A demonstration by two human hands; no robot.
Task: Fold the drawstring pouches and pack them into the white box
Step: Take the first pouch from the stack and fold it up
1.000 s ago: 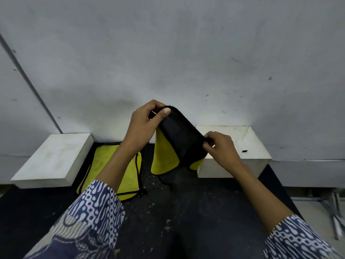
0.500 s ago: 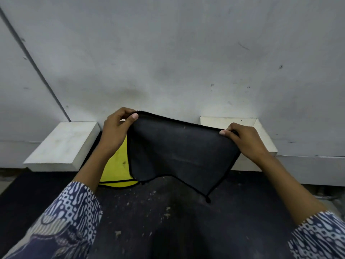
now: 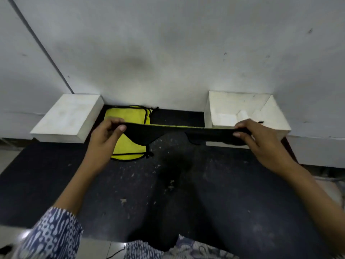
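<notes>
A black drawstring pouch with a yellow inner side (image 3: 168, 130) is stretched nearly flat and edge-on between my hands, above the dark mat. My left hand (image 3: 107, 134) pinches its left end and my right hand (image 3: 252, 136) pinches its right end. A second, yellow pouch (image 3: 128, 116) with a black cord lies flat on the mat behind my left hand, against the wall. The open white box (image 3: 218, 107) stands at the back right, just beyond my right hand, with small white pieces inside.
A white box lid or closed box (image 3: 67, 118) sits at the back left. The dark speckled mat (image 3: 168, 184) covers the work surface. A grey wall (image 3: 168, 53) rises right behind the boxes. Tiled floor shows at the left and right edges.
The black pouch went from bunched, to hanging open like a sheet, to now pulled level and taut. My hands have spread wider apart and moved lower.
</notes>
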